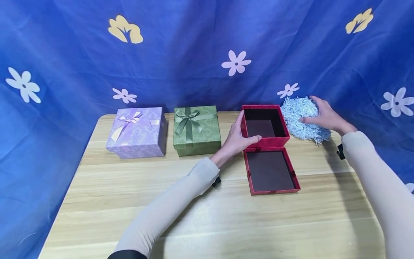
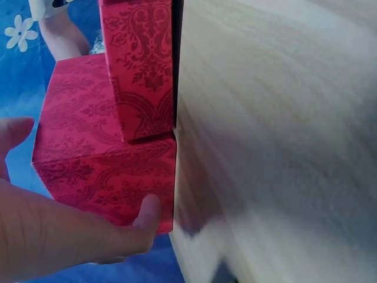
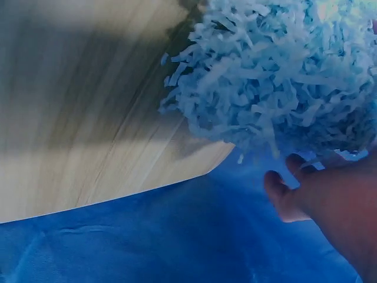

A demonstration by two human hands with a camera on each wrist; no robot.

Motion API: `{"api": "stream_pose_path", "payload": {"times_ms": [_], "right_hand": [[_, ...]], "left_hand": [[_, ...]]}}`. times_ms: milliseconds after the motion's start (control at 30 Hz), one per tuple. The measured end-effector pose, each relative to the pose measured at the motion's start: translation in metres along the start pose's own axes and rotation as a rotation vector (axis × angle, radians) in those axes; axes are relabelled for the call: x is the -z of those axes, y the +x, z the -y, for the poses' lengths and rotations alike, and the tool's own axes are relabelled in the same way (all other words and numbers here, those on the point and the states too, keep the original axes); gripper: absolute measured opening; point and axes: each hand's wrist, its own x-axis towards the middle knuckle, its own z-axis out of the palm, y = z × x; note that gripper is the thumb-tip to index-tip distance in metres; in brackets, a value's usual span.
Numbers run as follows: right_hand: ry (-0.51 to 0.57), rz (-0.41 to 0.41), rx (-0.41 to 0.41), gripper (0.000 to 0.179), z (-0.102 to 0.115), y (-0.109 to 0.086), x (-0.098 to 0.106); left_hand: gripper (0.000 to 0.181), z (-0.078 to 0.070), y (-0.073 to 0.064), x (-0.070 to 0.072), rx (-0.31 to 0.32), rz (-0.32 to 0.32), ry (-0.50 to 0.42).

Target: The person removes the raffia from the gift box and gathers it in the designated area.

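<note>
The red box (image 1: 270,143) stands uncovered with its dark inside showing, and its lid (image 1: 273,171) lies inside up in front of it. My left hand (image 1: 237,140) rests against the box's left side, thumb extended along the front rim. The left wrist view shows a fingertip touching the patterned red side of the box (image 2: 112,177). To the right of the box, a heap of light-blue shredded paper (image 1: 295,118) lies against it. Spread over the heap's right part is my right hand (image 1: 326,117); in the right wrist view its fingers show beside the shredded paper (image 3: 277,82).
A green gift box (image 1: 198,129) with a bow and a lilac gift box (image 1: 139,133) with a ribbon stand at the left along the back. Behind the wooden table (image 1: 194,219) hangs a blue flowered cloth (image 1: 181,54).
</note>
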Motion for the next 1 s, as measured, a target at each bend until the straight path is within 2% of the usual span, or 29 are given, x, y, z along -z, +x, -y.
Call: {"api": "stream_pose_path", "payload": {"times_ms": [167, 333, 467, 700, 867, 1000], "right_hand": [[0.055, -0.040, 0.040, 0.117, 0.009, -0.014, -0.003], [0.122, -0.090, 0.019, 0.108, 0.016, -0.027, -0.006], [0.163, -0.148, 0.001, 0.096, 0.023, -0.039, -0.009], [0.238, -0.263, 0.019, 0.087, 0.042, -0.059, -0.016], [0.365, -0.320, 0.042, 0.077, 0.059, -0.076, -0.031], [0.477, -0.381, 0.089, 0.064, 0.080, -0.087, -0.047]], "left_hand": [[0.116, -0.003, -0.001, 0.004, -0.027, -0.023, 0.016], [0.116, -0.011, -0.005, 0.010, -0.023, -0.027, 0.024], [0.112, -0.016, -0.008, 0.015, -0.041, -0.017, 0.029], [0.108, -0.030, -0.013, 0.024, -0.082, 0.018, 0.003], [0.105, -0.037, -0.023, 0.035, -0.103, 0.039, -0.032], [0.100, -0.040, -0.030, 0.046, -0.119, 0.010, -0.027]]}}
